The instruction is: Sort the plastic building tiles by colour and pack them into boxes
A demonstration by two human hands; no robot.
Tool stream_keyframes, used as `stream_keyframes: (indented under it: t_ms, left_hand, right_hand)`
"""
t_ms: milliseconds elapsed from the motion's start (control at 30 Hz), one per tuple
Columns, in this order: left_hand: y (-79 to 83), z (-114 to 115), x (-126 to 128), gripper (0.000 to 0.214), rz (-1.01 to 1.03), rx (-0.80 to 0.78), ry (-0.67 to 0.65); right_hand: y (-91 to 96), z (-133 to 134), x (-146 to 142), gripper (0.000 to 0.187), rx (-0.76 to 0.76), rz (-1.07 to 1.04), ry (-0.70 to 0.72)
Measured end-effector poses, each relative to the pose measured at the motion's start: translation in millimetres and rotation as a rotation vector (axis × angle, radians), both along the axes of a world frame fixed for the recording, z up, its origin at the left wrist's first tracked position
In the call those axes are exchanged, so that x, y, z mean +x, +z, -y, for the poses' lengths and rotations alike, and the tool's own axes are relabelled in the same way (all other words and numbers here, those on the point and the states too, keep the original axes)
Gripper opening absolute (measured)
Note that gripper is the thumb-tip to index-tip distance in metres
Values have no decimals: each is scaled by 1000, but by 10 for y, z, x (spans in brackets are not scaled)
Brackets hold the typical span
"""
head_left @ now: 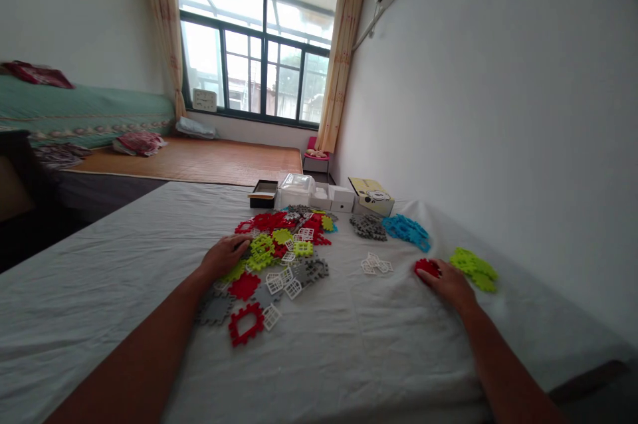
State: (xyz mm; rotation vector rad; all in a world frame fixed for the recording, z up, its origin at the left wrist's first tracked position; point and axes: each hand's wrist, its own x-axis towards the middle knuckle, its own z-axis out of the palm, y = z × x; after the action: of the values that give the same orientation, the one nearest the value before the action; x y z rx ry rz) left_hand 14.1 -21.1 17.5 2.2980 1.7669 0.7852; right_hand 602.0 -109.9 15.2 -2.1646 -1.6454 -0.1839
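My left hand [226, 255] rests at the left side of a mixed heap of toothed, flat interlocking tiles, its fingers reaching forward onto lime-green tiles [261, 252]. Its fingers look extended, though partly hidden. Over on the right, my right hand [452, 283] has its thumb and fingers on a red interlocking tile [427, 268] at the cloth; whether more than one lies there I cannot tell. A stack of lime-green tiles [473, 269] lies just beyond that hand. In the heap are also red tiles [245, 286], grey tiles [216, 308] and white window-frame pieces [293, 288].
Separate piles of grey tiles [367, 227], blue tiles [406, 231] and white window pieces [375, 264] lie between the heap and my right hand. Behind stand a black box [263, 194], a clear plastic container [296, 190] and a yellow box [371, 196]. A white wall [478, 98] borders the right.
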Motion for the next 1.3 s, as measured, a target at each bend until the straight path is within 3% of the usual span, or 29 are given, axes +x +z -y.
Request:
stream_keyframes:
  t_ms: [167, 333, 433, 533, 600, 700, 767, 833, 933, 1033, 1200, 1300]
  left_hand:
    - [-21, -18, -11, 42, -10, 16, -9]
    - [-43, -29, -15, 42, -31, 43, -14]
    - [-45, 3, 4, 40, -26, 50, -15]
    - [-46, 39, 27, 39, -23, 52, -11]
    - [-51, 50, 33, 38, -17, 51, -10]
    - [-59, 57, 36, 36, 4, 67, -16]
    - [-59, 64, 39, 36, 7, 68, -18]
    - [-52, 76, 45, 35, 6, 63, -7]
    - [-33, 100, 56, 34, 7, 54, 5]
    - [-18, 118, 61, 33, 7, 54, 7]
    - [-30, 93, 56, 33, 7, 56, 0]
    - [-47, 62, 49, 34, 23, 47, 5]
  right_hand:
    - [-132, 10, 78, 64, -63, -69, 81]
    - [-48, -12, 12, 54, -110, 4, 100]
    - [50, -41, -164, 58, -128, 121, 49]
    - [181, -94, -622, 55, -31, 225, 97]
    - [284, -91, -1135, 46, 53, 188, 340]
    - [435, 44, -2093, 36, 35, 21, 841]
    - [509, 181, -2714, 32, -22, -36, 1047]
    - [547, 287, -3229, 30, -72, 10, 1149]
    - [537, 314, -3748, 31, -97, 151, 1093]
    - [489, 227, -4002, 36, -128, 269, 968]
    - [513, 120, -4059, 35, -152, 314, 947]
    - [618, 79, -3953, 36, -203, 203, 920]
